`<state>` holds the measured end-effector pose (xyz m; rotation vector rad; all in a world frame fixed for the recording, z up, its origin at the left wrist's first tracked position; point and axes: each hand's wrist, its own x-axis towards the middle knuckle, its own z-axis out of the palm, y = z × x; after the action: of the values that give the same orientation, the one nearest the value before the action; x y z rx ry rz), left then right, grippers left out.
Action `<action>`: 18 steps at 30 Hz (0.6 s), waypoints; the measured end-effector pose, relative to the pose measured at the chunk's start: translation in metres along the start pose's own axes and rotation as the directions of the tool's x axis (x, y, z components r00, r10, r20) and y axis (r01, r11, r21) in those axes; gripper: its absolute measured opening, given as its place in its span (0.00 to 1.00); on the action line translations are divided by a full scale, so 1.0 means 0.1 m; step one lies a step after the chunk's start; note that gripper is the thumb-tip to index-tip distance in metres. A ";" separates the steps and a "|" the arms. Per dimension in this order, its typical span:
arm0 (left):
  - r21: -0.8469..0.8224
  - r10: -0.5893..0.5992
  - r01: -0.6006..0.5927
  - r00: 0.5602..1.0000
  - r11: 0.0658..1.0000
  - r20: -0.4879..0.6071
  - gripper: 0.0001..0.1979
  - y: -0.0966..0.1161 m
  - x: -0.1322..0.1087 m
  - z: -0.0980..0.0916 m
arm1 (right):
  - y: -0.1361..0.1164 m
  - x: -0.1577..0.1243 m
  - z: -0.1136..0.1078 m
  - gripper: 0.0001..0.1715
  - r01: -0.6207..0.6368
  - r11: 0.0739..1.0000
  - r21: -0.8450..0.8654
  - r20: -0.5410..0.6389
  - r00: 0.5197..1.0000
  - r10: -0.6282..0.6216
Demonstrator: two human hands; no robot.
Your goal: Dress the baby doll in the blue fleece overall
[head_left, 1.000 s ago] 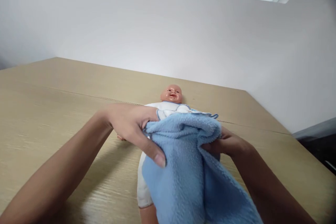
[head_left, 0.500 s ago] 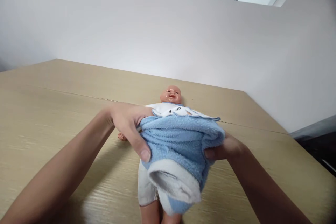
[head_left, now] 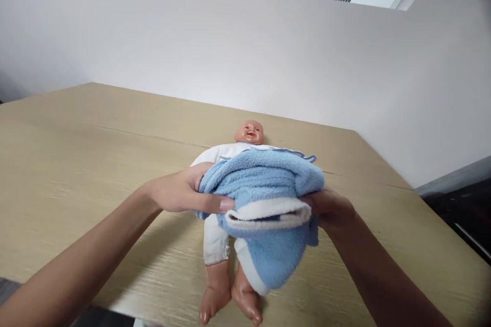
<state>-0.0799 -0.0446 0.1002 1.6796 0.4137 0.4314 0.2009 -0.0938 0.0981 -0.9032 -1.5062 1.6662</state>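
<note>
A blue fleecy baby garment (head_left: 268, 176) with white trim is bunched up between my two hands. My left hand (head_left: 184, 189) grips its left side, thumb pressed near the white-edged opening (head_left: 264, 217). On the other side, my right hand (head_left: 332, 207) holds the cloth, its fingers partly hidden in the folds. Behind and below the garment a baby doll (head_left: 250, 132) lies on its back, head away from me, dressed in a white suit with short legs. Cloth covers most of the doll's torso; its bare feet point toward me.
The doll lies on a wood-grain table (head_left: 115, 138) with a seam running across it. A white wall (head_left: 230, 51) rises behind the table. At the right edge stands a dark object (head_left: 460, 209). The table's front edge shows at lower left.
The garment's white-edged opening has tipped up and moved higher between my hands. My left hand has turned flatter. More of the doll's legs and feet now show below.
</note>
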 end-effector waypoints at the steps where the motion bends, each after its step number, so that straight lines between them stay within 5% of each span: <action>1: -0.029 -0.018 0.015 0.996 0.999 -0.091 0.19 -0.02 -0.06 0.09 | 0.02 -0.02 0.08 0.13 -0.002 0.996 0.093 -0.004 1.000 0.002; 6: -0.271 -0.110 0.037 0.960 0.962 -0.257 0.21 -0.29 -0.35 0.53 | 0.21 -0.19 0.39 0.24 -0.092 0.970 0.227 0.121 0.990 0.066; 11: -0.469 -0.159 -0.012 0.933 0.883 -0.323 0.17 -0.52 -0.60 0.92 | 0.34 -0.45 0.51 0.21 -0.011 0.999 0.032 0.109 0.994 0.008; 15: -0.405 -0.244 0.105 0.919 0.908 -0.309 0.22 -0.55 -0.69 1.18 | 0.39 -0.55 0.71 0.19 -0.078 0.990 -0.115 -0.132 0.989 0.063; 18: -0.374 -0.346 0.204 0.865 0.905 -0.364 0.23 -0.59 -0.67 1.31 | 0.53 -0.53 0.85 0.21 -0.151 0.976 -0.160 -0.364 0.927 0.084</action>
<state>-0.0732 -0.1814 0.0205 1.1726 0.8506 0.6141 0.1525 -0.1860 0.0541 -1.3420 -1.3901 1.3628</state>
